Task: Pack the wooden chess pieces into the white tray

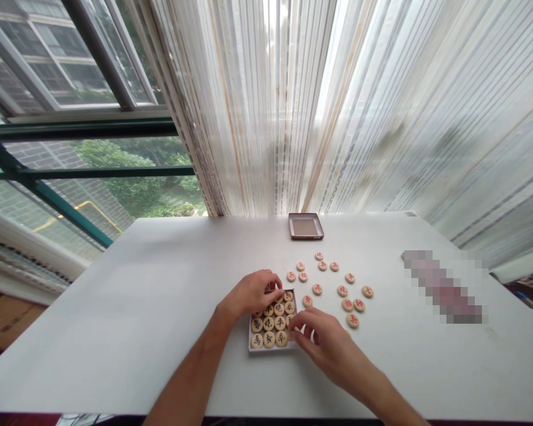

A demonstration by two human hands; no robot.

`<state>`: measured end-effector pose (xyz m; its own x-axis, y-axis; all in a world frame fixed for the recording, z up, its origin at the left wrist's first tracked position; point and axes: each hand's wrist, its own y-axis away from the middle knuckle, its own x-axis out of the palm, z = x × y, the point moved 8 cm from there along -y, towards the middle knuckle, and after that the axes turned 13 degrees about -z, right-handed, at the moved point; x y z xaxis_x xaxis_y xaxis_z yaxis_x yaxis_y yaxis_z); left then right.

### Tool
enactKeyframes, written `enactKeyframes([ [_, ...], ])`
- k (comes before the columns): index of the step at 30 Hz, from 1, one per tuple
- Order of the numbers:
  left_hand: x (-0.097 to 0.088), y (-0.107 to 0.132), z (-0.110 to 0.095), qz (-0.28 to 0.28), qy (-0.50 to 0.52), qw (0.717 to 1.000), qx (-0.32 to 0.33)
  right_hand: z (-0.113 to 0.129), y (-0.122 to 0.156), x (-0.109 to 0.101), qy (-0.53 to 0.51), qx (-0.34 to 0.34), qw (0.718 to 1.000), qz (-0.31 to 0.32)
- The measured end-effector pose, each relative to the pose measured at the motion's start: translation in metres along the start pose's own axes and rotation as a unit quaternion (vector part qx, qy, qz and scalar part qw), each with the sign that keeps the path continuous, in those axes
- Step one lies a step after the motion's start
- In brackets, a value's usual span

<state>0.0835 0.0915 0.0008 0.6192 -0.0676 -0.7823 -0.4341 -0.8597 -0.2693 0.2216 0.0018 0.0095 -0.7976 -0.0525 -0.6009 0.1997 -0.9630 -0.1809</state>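
A shallow white box (273,350) holds rows of round wooden xiangqi pieces with black characters (269,323). Over its far edge lies my left hand (254,291), thumb and fingers curled together; whatever is between them is hidden. At the near right corner of the box, my right hand (322,338) pinches with thumb and index finger what looks like a pale xiangqi piece, mostly covered by the fingers. Several xiangqi pieces with red characters (317,289) are scattered on the table to the right of the box and beyond it.
A dark-rimmed box lid (306,238) lies at the back of the white table (160,266). On the right is a blurred-out pinkish object (444,290). Behind the table hang string curtains (266,118), with a window (93,148) at left.
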Motion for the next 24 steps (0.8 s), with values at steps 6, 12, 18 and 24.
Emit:
enactKeyframes([
  [6,0.0,-0.001,0.002,-0.006,-0.005,1.0,-0.001,0.0,0.007,0.007,0.112,-0.018,0.993,-0.042],
  [12,0.001,-0.001,0.004,-0.008,-0.005,1.0,0.005,-0.002,0.011,0.013,0.186,-0.079,0.975,-0.09],
  [18,0.001,-0.001,0.004,-0.013,-0.002,1.0,0.004,-0.001,0.008,0.017,0.221,-0.108,0.964,-0.105],
  [24,0.0,-0.002,0.002,-0.014,0.007,1.0,0.003,0.002,0.012,0.017,0.195,-0.111,0.968,-0.11],
])
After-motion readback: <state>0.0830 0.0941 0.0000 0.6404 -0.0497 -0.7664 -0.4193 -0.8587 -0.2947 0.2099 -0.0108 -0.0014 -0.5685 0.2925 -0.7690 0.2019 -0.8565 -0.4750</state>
